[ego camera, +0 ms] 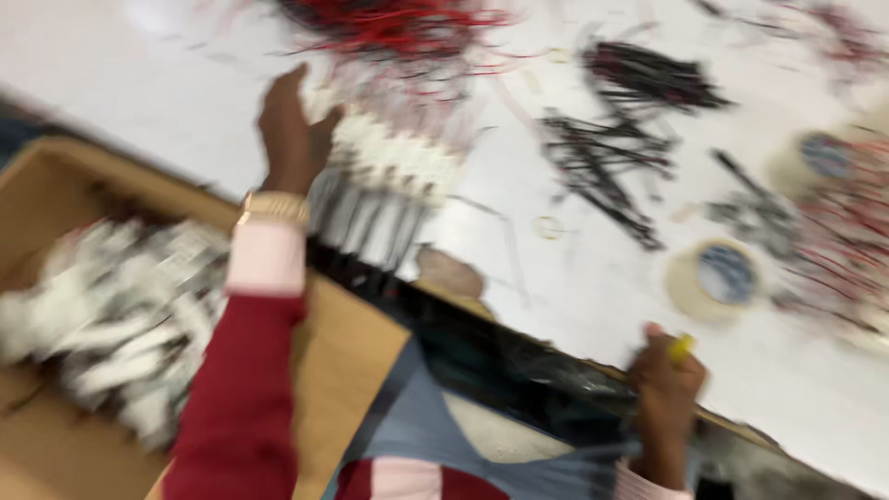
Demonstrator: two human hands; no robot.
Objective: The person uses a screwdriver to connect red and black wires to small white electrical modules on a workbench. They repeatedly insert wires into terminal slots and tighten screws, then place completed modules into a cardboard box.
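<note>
The bundle of white connectors with grey wires lies on the white table, close to its near edge, and the left hand rests on the bundle's upper left side, fingers curled over the white connector ends; the blur hides whether it truly grips them. A gold bracelet sits at that wrist, above a pink cuff and a dark red sleeve. The right hand is closed around a small yellow object at the table's near edge (too blurred to name).

Beyond the bundle, a tangle of red wires touches its far end. To the right lie black cable ties in loose heaps, then 2 rolls of tape, and more red wires.

Left of the table, an open cardboard box holds a heap of white and grey wire bundles.
</note>
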